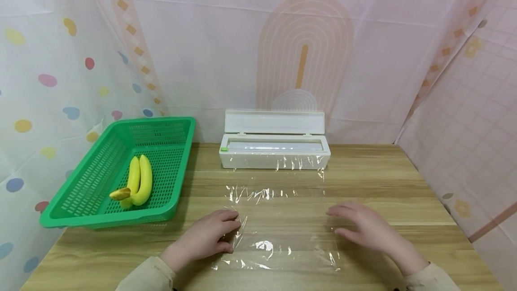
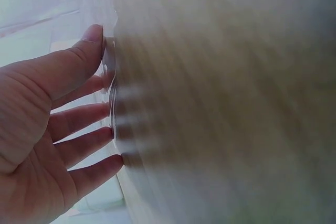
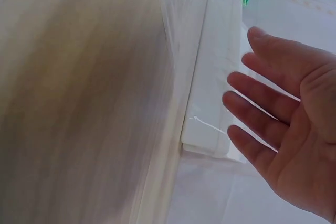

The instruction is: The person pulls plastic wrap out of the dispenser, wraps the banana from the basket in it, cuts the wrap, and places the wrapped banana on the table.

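We saw a sheet of clear plastic film [image 1: 282, 221] stretched out over the tabletop, wrinkled and shining in patches, its far end lying over the front of a white dispenser box [image 1: 274, 161] and its near end between the two hands. Our left hand [image 1: 206, 235] was at the film's left edge, its fingers spread and slightly bent; in the left wrist view the thumb and fingertips met that edge, with no firm pinch showing. Our right hand [image 1: 365, 228] was just beside the right edge, fingers loosely parted and holding nothing; whether any fingertip touched the film we could not tell. Both wrists came out of pale beige sleeves [image 1: 147, 277]. Beyond the hands, the dispenser box stood with its lid [image 1: 274, 122] raised at the back and a small green tab [image 1: 224, 149] at the left end. To its left we had a green basket [image 1: 186, 165] with perforated sides, and in it lay yellow bananas [image 1: 146, 183]. All of this rested on a wood-grain table [image 1: 371, 178], and behind hung pale printed cloth [image 1: 202, 48], with coloured dots at the left and an arch motif at the back.
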